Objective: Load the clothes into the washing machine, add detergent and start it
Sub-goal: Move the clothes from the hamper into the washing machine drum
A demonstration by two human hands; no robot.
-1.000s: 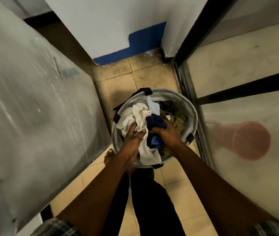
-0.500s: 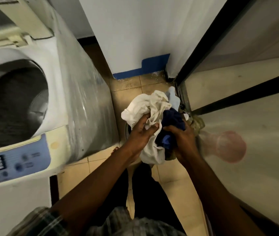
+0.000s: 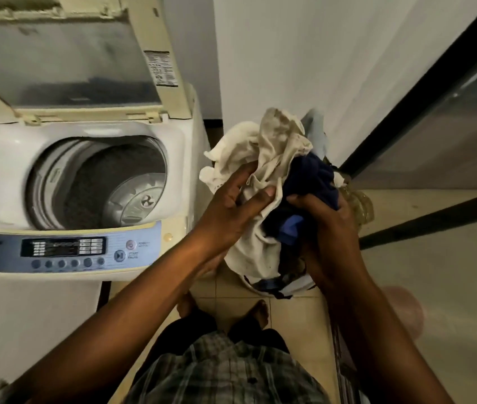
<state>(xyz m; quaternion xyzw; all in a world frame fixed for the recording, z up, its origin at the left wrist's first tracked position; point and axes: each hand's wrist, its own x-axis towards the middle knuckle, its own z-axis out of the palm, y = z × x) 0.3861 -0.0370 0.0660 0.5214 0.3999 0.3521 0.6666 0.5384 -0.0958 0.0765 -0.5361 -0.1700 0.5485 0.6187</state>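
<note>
Both hands hold a bundle of clothes (image 3: 278, 147) in the air, to the right of the washing machine (image 3: 13, 158). White and beige cloth sits on the left of the bundle, dark blue cloth on the right. My left hand (image 3: 231, 205) grips the pale cloth. My right hand (image 3: 327, 228) clutches the blue part. The top-loader's lid (image 3: 65, 53) stands up, and its steel drum (image 3: 123, 193) looks empty. A blue control panel (image 3: 65, 252) runs along its front edge. The laundry basket (image 3: 272, 284) is mostly hidden under the bundle.
A white wall (image 3: 319, 53) rises behind the clothes. A black-framed glass partition (image 3: 435, 185) closes off the right side, with a pinkish round shape (image 3: 403, 310) behind it. My bare feet (image 3: 257, 313) stand on beige floor tiles (image 3: 231, 290) in the narrow gap.
The bundle has come up out of the basket and moved higher, held in both hands. My view has swung left and up, bringing the open washing machine fully into sight.
</note>
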